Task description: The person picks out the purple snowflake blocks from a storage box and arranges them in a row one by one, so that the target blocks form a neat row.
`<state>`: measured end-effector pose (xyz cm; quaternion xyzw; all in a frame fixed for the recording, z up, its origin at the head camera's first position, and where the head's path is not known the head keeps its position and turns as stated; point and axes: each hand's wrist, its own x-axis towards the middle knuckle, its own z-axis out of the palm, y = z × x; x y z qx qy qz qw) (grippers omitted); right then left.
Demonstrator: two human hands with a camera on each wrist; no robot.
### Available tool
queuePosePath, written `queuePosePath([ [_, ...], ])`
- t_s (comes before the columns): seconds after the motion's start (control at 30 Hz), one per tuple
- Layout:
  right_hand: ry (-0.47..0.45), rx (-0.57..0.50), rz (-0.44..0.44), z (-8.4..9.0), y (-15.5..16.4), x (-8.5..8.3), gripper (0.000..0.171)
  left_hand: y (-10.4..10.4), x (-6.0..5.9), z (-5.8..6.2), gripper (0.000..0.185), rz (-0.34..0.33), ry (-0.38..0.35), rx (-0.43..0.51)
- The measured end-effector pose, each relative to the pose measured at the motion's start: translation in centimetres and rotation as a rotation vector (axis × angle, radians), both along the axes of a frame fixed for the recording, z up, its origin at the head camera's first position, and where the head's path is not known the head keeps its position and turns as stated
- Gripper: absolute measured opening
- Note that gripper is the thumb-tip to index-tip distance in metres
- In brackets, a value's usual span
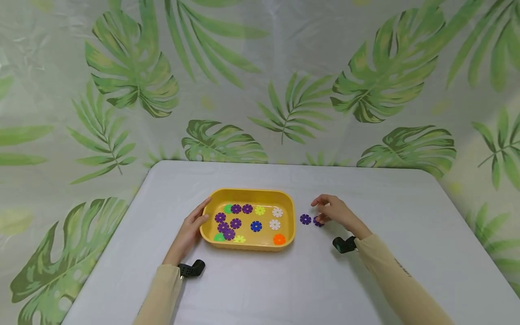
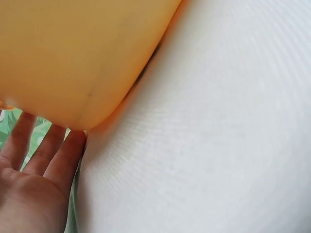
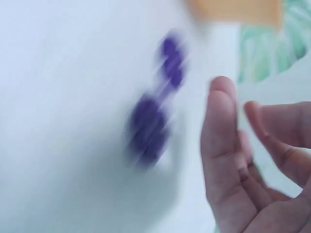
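Observation:
My left hand rests against the left end of a yellow plastic tray. In the left wrist view its fingers reach straight to the tray's edge, with the fingertips partly hidden. To the right of the tray, my right hand hovers over two purple notched discs. One disc is in plain sight, and the other is partly covered by the fingers. The right wrist view shows a gap between these fingers and the blurred nearer disc; nothing sits in the hand.
Inside the tray lie several notched discs: purple ones, a blue one, white ones, yellow ones, green ones and an orange one. A white-covered table meets a leaf-patterned cloth behind.

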<state>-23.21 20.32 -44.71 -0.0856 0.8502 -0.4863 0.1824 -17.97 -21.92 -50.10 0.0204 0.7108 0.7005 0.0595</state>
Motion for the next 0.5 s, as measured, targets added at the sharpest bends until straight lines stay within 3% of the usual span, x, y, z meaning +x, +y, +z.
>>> queuePosePath([
  [0.2,-0.051,-0.205,0.117,2.9,-4.7,-0.2,0.033,-0.1,0.0,0.0,0.050,-0.003,0.011,-0.010],
  [0.33,-0.126,-0.249,0.234,3.8,-8.7,-0.4,0.037,0.0,0.0,0.0,0.049,0.007,0.010,-0.012],
  [0.5,-0.194,-0.241,0.395,3.3,-13.3,-0.9,0.036,0.0,0.0,0.0,0.049,0.009,0.005,-0.013],
])
